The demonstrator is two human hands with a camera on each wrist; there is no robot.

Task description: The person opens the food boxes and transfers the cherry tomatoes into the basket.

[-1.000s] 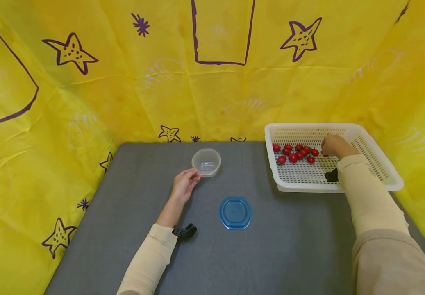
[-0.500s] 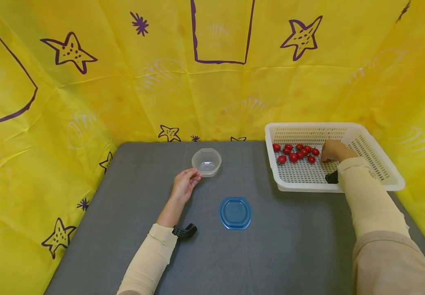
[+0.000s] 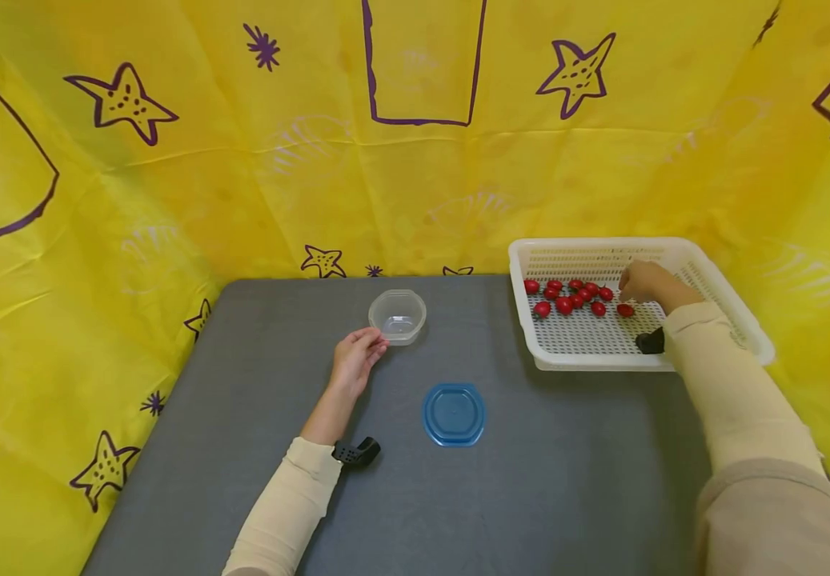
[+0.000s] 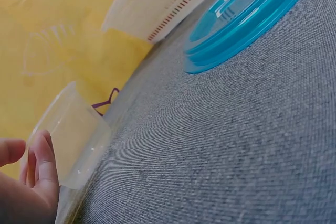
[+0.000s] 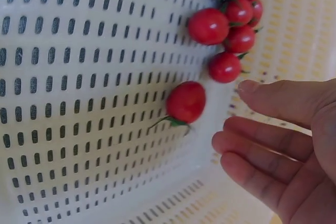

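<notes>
My left hand pinches the near rim of a clear plastic bowl that stands upright on the table. In the left wrist view, thumb and fingers meet at the edge of this see-through bowl. Inside the white basket at the right, my right hand hovers with thumb and fingers apart, holding nothing. Just off its fingertips lies a single cherry tomato with a green stem. Several more cherry tomatoes cluster in the basket's left part.
The white perforated basket stands at the table's back right. A blue lid lies on the grey tabletop, nearer than the bowl. Yellow patterned cloth closes off the back and sides.
My right hand has drawn back a little from one cherry tomato, which now shows in full beside it. The left hand keeps its place at the bowl; the view has shifted slightly.
</notes>
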